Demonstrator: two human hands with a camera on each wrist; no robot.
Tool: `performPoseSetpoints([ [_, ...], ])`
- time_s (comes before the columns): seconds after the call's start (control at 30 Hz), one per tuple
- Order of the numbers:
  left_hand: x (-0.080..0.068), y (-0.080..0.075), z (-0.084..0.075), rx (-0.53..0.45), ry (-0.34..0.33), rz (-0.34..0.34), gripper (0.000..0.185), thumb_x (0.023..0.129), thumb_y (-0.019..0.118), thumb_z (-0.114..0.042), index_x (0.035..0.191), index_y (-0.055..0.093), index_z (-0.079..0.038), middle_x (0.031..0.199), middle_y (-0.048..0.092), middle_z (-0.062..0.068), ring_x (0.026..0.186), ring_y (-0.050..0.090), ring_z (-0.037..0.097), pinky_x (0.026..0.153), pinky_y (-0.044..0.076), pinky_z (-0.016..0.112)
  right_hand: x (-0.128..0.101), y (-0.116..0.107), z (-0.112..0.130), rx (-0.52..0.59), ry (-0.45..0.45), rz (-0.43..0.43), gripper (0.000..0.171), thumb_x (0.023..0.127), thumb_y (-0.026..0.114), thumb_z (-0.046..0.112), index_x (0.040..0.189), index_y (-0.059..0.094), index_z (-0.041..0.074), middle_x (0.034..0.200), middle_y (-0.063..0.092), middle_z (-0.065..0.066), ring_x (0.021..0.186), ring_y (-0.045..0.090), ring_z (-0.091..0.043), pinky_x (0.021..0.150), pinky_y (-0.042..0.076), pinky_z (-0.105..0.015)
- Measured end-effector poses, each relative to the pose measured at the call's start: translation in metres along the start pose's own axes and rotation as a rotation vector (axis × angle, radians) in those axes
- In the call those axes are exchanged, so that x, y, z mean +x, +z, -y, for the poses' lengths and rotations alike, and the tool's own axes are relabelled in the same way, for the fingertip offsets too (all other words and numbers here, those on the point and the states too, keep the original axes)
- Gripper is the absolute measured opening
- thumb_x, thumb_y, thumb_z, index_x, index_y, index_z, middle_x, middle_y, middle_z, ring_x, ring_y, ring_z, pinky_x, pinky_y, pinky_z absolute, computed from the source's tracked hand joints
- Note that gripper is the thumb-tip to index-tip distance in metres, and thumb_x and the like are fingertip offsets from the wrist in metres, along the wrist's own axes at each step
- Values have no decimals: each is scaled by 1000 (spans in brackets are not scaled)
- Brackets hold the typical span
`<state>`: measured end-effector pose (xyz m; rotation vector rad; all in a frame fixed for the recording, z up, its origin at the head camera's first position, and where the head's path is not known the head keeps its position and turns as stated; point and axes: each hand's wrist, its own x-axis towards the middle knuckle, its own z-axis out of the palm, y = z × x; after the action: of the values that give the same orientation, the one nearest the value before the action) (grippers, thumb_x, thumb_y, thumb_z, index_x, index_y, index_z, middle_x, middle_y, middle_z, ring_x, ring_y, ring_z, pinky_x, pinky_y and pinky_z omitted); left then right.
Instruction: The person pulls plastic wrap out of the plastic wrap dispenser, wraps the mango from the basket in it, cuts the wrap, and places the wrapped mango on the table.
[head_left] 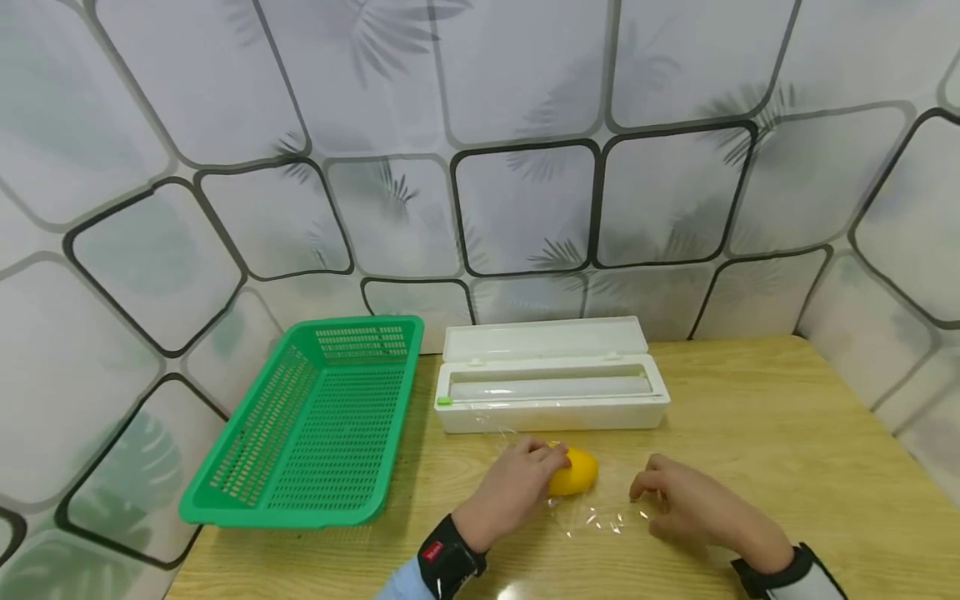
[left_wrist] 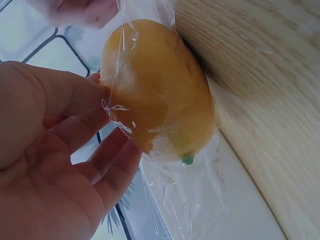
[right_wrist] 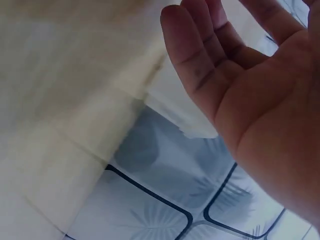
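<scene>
On the table lies a yellow-orange mango (head_left: 573, 472) with a small green tip, clear cling film (left_wrist: 187, 195) partly covering it. My left hand (head_left: 513, 483) holds it from the left; in the left wrist view, the thumb and fingers rest against its film-covered side. Wrinkled film (head_left: 596, 518) spreads over the table on the near side of the mango. To the right of the mango, apart from it, is my right hand (head_left: 697, 504) with loosely bent fingers. The right wrist view shows its palm and fingers (right_wrist: 185, 40) with nothing visible in them.
Behind the mango stands a white cling film dispenser (head_left: 551, 417), its lid (head_left: 543, 340) raised and a roll inside. A green plastic basket (head_left: 337, 442) sits at the left. A patterned curtain-like sheet (head_left: 525, 208) surrounds the wooden table (head_left: 780, 417).
</scene>
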<state>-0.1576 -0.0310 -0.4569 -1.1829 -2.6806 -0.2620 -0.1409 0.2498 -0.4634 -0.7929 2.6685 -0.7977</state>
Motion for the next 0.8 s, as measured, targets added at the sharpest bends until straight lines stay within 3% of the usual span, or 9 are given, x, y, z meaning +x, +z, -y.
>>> performPoseSetpoints([
  [0.27, -1, -1, 0, -5, -11, -11, 35, 85, 75, -4, 116, 67, -18, 131, 65, 0, 106, 59, 15, 93, 50, 25, -1, 0, -7, -70, -48, 34, 23, 71, 81, 6, 82, 66, 20, 78, 46, 12, 68, 42, -1, 59, 38, -22],
  [0.47, -1, -2, 0, -26, -18, -5, 33, 87, 72, -3, 117, 67, -18, 131, 65, 1, 107, 59, 16, 93, 50, 26, -6, -4, -9, -2, 57, 117, 28, 67, 78, 4, 80, 62, 22, 77, 45, 6, 68, 41, -4, 59, 35, -23],
  [0.8, 1, -1, 1, -43, -40, 17, 34, 89, 69, -2, 118, 66, -18, 132, 64, 1, 111, 59, 16, 94, 50, 26, -8, 1, -7, -32, 23, 109, 27, 85, 69, 1, 71, 56, 20, 71, 44, 12, 61, 39, 0, 55, 36, -21],
])
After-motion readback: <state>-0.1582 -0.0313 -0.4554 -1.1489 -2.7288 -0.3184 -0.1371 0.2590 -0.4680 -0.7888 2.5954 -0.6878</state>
